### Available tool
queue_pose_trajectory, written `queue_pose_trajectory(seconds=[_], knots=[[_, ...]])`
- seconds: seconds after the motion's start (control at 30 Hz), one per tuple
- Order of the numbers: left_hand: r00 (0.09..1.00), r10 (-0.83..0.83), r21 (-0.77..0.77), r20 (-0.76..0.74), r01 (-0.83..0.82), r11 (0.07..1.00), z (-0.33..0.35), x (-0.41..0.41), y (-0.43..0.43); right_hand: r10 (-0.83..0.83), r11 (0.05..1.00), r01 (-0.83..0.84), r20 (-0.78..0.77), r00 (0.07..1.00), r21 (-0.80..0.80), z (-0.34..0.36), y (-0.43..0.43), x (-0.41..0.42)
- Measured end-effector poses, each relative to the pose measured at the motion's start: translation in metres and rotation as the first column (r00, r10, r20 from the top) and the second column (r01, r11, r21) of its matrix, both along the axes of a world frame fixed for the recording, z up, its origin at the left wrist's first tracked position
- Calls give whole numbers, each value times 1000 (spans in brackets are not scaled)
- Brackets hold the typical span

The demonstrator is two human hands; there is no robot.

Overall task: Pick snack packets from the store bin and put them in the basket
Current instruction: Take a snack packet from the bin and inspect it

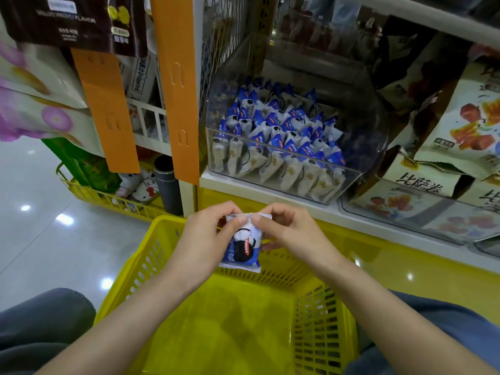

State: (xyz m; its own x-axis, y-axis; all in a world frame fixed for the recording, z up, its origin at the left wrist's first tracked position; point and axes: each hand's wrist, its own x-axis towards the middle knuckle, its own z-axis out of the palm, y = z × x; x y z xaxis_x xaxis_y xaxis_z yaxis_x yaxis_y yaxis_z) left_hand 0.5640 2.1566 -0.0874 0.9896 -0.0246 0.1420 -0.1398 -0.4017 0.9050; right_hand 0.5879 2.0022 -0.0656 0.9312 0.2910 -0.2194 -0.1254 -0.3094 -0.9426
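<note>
Yellow plastic basket sits nearest the camera, between the person's knees, with slotted walls. Above its far end, both hands hold one snack packet, white and blue with a dark round biscuit printed on it. The packet hangs upright, clear of the basket floor.

Left hand: fingers curled, thumb and forefinger pinching the packet's top seam at the left. Right hand: fingers curled, pinching the same seam at the right, with the lower fingers behind the packet's right edge.

Far side, on a white shelf: a clear plastic bin holding many matching packets, standing in rows. Right of the bin are large printed snack bags. Left of it hang orange strips. Far left, on the glossy floor, stands a second yellow basket with goods inside.
</note>
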Motion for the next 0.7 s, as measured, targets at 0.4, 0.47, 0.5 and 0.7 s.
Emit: queue_pose_trajectory(seconds=[0.4, 0.47, 0.5, 0.7], knots=[[988, 38, -191, -151, -67, 979, 1, 2, -4, 193, 865, 205, 682, 706, -458, 0, -6, -7], [983, 107, -192, -150, -135, 972, -2, 2, -4, 88, 890, 259, 698, 711, -376, 4, -9, -4], [979, 123, -175, -163, -151, 973, -3, 2, -4, 27, 902, 285, 700, 714, -325, 6, -11, -4], [857, -113, -553, -503, -219, 804, 9, 7, -5, 149, 928, 161, 729, 668, -337, 1, -9, -15]])
